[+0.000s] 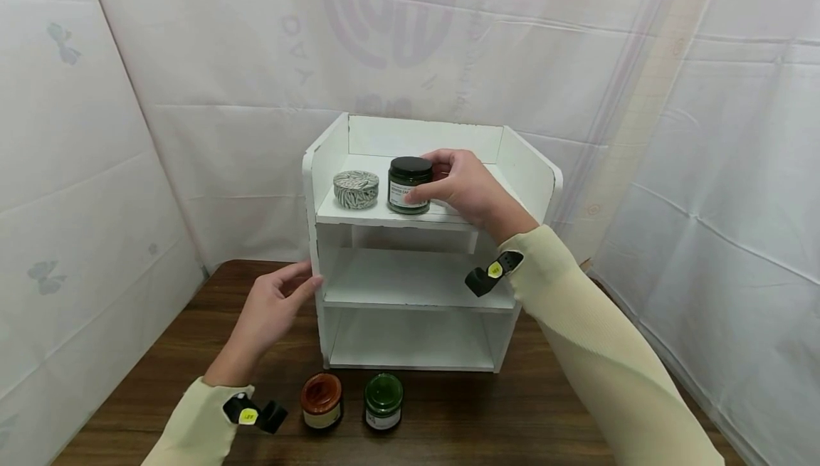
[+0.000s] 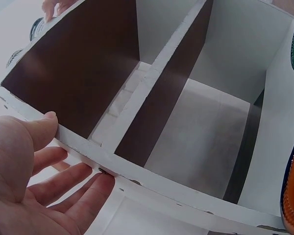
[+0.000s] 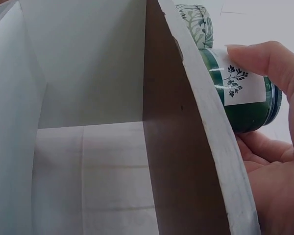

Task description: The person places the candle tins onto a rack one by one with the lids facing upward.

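My right hand [image 1: 466, 185] grips a dark green glass jar [image 1: 398, 192] with a black lid and a white label. Its thumb lies across the label side, with the fingers round the back. The jar stands upright at the front of the top tier of a white wooden shelf [image 1: 410, 366]. Just left of it sits a round patterned tin [image 1: 356, 191] with a leaf print. Lower down, my left hand [image 1: 272, 309] rests against the shelf's left side panel, thumb at the front edge [image 2: 78, 137] and fingertips on the outer face.
On the brown wooden table [image 1: 173, 359], before the shelf, stand an amber jar [image 1: 321, 395] and a green jar [image 1: 384, 395]. The shelf has two lower compartments and raised sides. White sheeting [image 1: 243, 188] hangs behind and on both sides.
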Demonstrator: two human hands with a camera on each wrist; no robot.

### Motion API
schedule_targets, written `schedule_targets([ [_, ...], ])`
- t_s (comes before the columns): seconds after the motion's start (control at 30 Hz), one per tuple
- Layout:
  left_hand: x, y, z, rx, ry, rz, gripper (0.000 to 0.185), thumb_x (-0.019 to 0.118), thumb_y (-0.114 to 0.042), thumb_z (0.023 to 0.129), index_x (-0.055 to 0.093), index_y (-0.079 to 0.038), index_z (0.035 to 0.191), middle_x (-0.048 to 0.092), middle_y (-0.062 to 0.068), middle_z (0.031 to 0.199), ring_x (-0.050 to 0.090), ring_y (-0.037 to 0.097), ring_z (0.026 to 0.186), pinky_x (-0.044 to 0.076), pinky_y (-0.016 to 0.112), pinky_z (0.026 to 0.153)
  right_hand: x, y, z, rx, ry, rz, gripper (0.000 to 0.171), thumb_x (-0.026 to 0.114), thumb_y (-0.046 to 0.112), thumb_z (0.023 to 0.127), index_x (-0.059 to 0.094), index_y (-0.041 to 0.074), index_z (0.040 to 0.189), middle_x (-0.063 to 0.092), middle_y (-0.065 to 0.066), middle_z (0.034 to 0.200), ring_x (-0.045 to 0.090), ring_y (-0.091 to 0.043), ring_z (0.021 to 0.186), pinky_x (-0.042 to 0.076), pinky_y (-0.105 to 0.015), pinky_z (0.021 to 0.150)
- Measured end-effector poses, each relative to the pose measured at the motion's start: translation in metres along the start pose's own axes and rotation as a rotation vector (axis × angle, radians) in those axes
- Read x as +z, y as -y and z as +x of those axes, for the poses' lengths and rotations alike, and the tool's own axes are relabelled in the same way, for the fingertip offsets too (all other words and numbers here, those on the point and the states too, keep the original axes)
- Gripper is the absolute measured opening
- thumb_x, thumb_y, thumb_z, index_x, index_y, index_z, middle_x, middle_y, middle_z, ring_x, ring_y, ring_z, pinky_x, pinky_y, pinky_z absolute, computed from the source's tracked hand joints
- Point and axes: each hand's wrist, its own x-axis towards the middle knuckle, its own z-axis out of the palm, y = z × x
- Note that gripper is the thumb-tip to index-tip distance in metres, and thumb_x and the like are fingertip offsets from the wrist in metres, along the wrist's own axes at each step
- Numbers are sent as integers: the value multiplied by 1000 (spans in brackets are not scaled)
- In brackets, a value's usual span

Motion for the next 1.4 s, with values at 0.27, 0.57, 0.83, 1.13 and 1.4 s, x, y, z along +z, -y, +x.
schedule_targets([
  [0.27, 1, 1, 2, -5, 3, 11, 57, 62, -46, 101, 58, -11, 146, 64, 14, 141, 64, 29, 122, 52, 25, 88, 0, 2, 0, 18, 12, -20, 51, 90, 6, 74, 68, 7, 120, 73, -10, 115, 64, -19, 103, 47, -28, 91],
  [0.57, 1, 0, 3, -7, -2, -8, 57, 63, -46, 101, 59, -12, 145, 65, 14, 140, 64, 29, 121, 50, 19, 86, -4, 3, -3, 14, 38, -125, 65, 91, 21, 75, 62, 12, 133, 69, -6, 125, 64, -20, 115, 43, -36, 102],
  [0.83, 2, -1, 2, -14, 1, -14, 55, 64, -45, 101, 59, -11, 145, 66, 14, 138, 65, 29, 120, 51, 20, 85, -11, 1, -14, 28, -9, -52, 76, 89, 22, 79, 53, 11, 145, 65, -7, 137, 63, -21, 126, 44, -43, 113],
  [1.13, 2, -2, 1, -2, -1, -6, 55, 63, -45, 101, 60, -11, 144, 66, 15, 138, 65, 29, 118, 51, 18, 84, -13, -2, -28, -10, -61, 63, 71, 86, 16, 82, 53, 7, 145, 63, -8, 142, 61, -19, 130, 46, -38, 112],
  [1.4, 1, 0, 1, -3, -3, -1, 56, 63, -46, 101, 59, -11, 145, 66, 14, 138, 65, 28, 119, 51, 18, 84, -14, -1, -39, -36, -106, 94, 69, 85, 16, 83, 55, 8, 144, 63, -7, 142, 61, -18, 131, 48, -37, 111],
])
